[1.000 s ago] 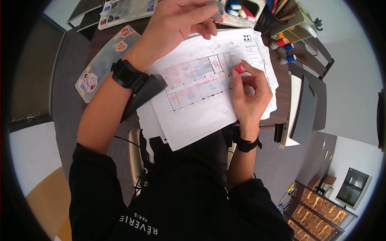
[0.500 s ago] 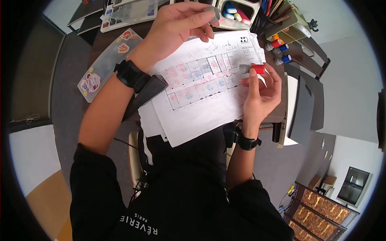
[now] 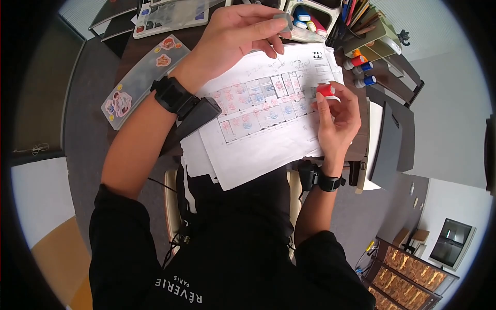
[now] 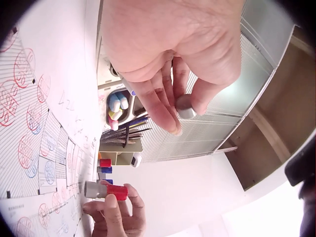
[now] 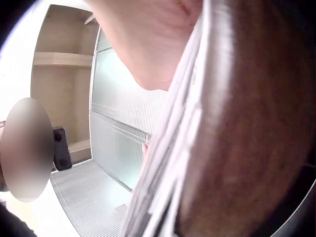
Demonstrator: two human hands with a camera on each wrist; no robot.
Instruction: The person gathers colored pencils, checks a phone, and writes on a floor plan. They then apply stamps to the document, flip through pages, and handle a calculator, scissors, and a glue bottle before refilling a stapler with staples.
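Observation:
In the head view my left hand (image 3: 232, 41) pinches a small grey cap (image 3: 283, 23) above the papers' far edge. The left wrist view shows the cap (image 4: 185, 106) between thumb and fingers. My right hand (image 3: 340, 119) grips a red-handled stamp (image 3: 326, 90) over the right side of a printed floor plan (image 3: 258, 155) covered with red and blue round marks. In the left wrist view the stamp (image 4: 116, 192) lies sideways in the fingers, its grey end towards the sheet. The right wrist view shows part of my right hand (image 5: 148, 39) beside the paper edges; its fingertips are mostly hidden.
A stickered translucent case (image 3: 142, 77) lies left of the papers. Behind them are a paint box (image 3: 173, 20) and a white tray (image 3: 305, 37) of coloured pens. Several red and blue stamps (image 3: 365, 81) stand at the right, near a green pencil holder (image 3: 374, 36).
The right hand has moved rightwards with the red stamp, away from the plan's marked area, and the stamp has turned. The left hand has shifted slightly right, still pinching the cap.

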